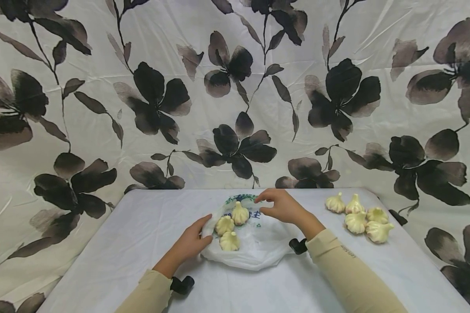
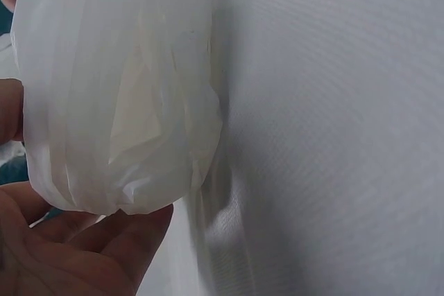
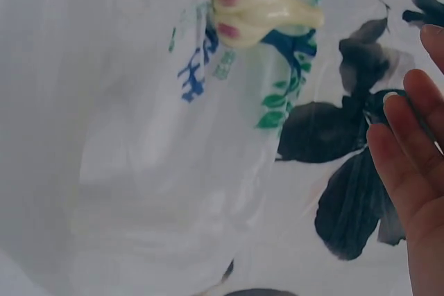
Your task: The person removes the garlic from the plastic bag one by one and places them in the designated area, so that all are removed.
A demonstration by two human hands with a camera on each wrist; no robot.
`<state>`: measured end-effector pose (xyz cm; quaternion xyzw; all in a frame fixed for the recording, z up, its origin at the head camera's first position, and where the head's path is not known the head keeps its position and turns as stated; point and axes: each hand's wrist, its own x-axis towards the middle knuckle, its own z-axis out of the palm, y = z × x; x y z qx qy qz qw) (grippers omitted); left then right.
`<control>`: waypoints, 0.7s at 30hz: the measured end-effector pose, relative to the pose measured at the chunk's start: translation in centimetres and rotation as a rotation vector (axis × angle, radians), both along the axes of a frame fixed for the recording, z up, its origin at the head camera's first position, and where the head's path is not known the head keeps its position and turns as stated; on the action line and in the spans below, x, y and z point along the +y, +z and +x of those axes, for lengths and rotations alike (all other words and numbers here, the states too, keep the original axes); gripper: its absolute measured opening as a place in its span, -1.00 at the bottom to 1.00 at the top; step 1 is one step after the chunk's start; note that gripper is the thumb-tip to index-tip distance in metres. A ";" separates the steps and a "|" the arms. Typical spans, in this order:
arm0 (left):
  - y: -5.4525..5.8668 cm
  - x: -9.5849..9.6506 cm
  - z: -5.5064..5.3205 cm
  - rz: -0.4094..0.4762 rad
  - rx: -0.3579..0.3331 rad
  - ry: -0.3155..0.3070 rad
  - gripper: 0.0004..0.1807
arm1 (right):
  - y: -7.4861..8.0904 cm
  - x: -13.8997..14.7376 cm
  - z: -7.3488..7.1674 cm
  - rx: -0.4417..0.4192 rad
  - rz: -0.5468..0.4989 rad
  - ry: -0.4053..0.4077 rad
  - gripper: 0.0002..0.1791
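A white plastic bag with blue and green print lies with its mouth spread. Inside are three garlic bulbs: one upper bulb, one middle bulb and one lower bulb. At the bag's left edge, my left hand holds the plastic between thumb and fingers. In the left wrist view its fingers sit against the bag's side. My right hand hovers over the bag's far right part, fingers spread and holding nothing. The right wrist view shows those fingers apart from a garlic bulb.
Several more garlic bulbs are grouped at the table's right side. A white cloth covers the table. Behind it hangs a white curtain with dark flowers. Each wrist carries a small black camera.
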<state>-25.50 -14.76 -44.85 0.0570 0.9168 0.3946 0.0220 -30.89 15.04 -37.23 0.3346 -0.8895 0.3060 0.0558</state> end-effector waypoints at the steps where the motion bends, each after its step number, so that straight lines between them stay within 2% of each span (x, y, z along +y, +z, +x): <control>1: -0.1 0.0 -0.1 -0.003 -0.001 0.000 -0.26 | -0.1 -0.2 0.0 -0.008 -0.004 0.017 -0.71; 4: -0.3 -0.1 -0.2 -0.004 0.003 -0.003 -0.26 | -0.5 -0.8 -0.1 -0.028 -0.015 0.061 -0.72; 9: -0.5 0.0 -0.3 0.009 0.003 -0.007 -0.27 | -0.9 -1.6 -0.2 -0.062 -0.043 0.084 -0.73; 11: -0.4 0.0 -0.2 0.009 -0.003 -0.005 -0.27 | -1.0 -1.8 -0.2 -0.102 -0.064 0.090 -0.73; 18: -0.2 0.1 -0.2 0.016 -0.006 0.000 -0.26 | -1.8 -2.7 0.1 -0.324 -0.179 0.102 -0.68; 21: -0.3 0.0 -0.2 0.014 -0.003 0.002 -0.26 | -2.5 -3.0 0.1 -0.363 -0.192 0.113 -0.68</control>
